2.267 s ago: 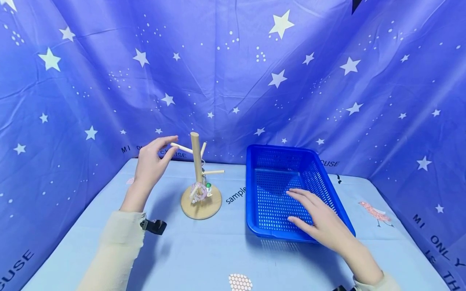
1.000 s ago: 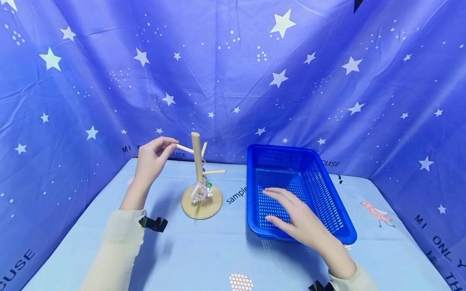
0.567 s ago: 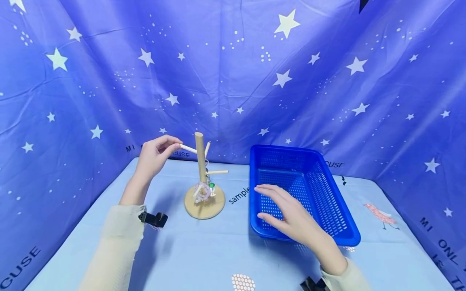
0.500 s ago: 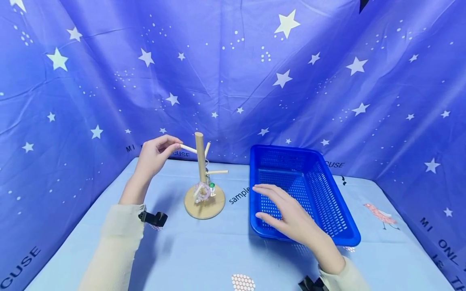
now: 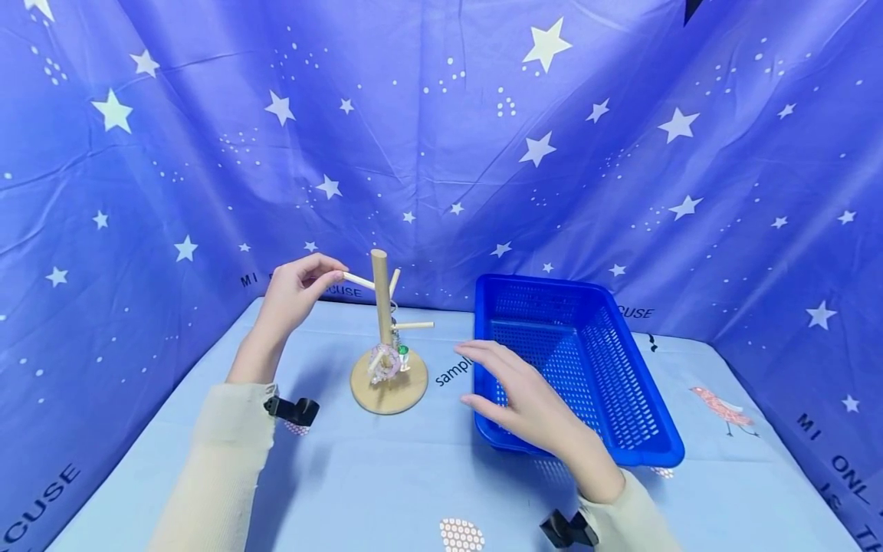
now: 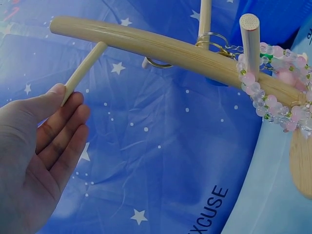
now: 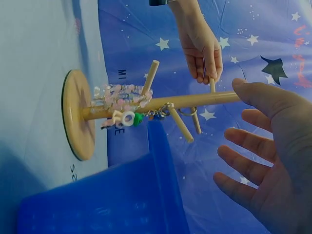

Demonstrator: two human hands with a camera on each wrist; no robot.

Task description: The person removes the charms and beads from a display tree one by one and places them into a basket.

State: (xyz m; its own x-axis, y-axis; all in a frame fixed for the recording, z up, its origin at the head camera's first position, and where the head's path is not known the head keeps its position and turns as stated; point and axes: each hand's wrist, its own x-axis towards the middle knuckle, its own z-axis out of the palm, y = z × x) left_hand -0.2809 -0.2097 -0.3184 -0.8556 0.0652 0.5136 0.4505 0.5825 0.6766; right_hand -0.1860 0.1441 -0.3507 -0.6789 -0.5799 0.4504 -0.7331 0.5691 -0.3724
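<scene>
Right hand (image 5: 517, 395): fingers spread, holding nothing, above left rim of perforated plastic basket (image 5: 610, 360). Wooden stand (image 5: 382, 299): upright on table (image 5: 372, 483), smooth round post, disc base; glossy beaded bracelet (image 6: 271, 101) around lower peg (image 6: 250, 44). Left hand (image 5: 290, 295): pinching upper peg (image 6: 85, 70) tip; light, steady pressure advisable to avoid tipping. Creased star-print fabric (image 5: 441, 130) behind.

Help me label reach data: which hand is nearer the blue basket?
Right. In the head view, the right hand overlaps the blue basket; the left hand is across the wooden stand from it, pinching a peg.

Starry curtain (image 5: 428, 138) behind pale-blue tablecloth (image 5: 372, 475)
</scene>
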